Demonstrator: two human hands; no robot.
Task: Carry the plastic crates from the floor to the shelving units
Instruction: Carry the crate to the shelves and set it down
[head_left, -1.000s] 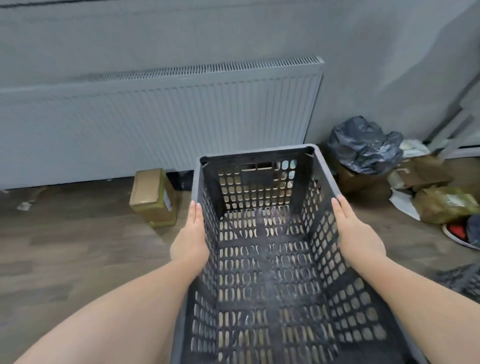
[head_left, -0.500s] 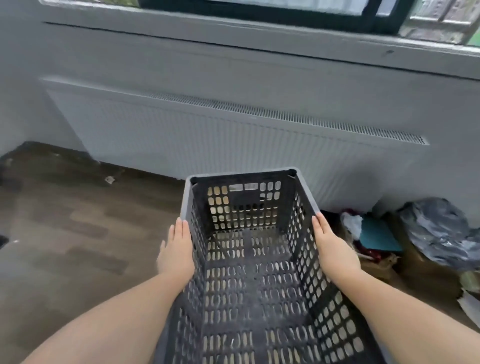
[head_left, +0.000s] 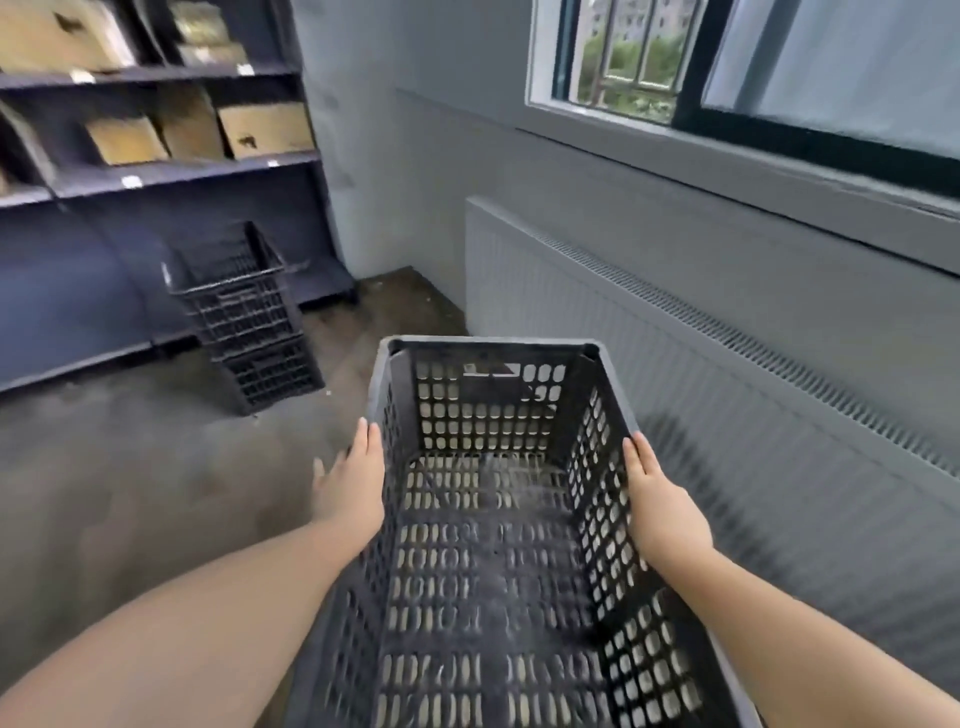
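I hold an empty dark grey perforated plastic crate (head_left: 488, 545) in front of me, off the floor. My left hand (head_left: 350, 483) presses flat on its left wall and my right hand (head_left: 660, 509) on its right wall. Ahead to the left, a stack of similar dark crates (head_left: 244, 317) stands on the floor in front of the dark shelving unit (head_left: 156, 171), whose upper shelves carry cardboard boxes (head_left: 265, 127).
A long white radiator (head_left: 701, 374) runs along the right wall under a window (head_left: 727, 67). The grey wall corner (head_left: 363, 182) stands between shelving and radiator. Dark wood floor (head_left: 130, 467) stretches left toward the shelves.
My view has swung left and up, away from the rubbish bags and boxes on the floor. The shelving and stacked crates have come into sight. My hands keep the same hold on the crate.
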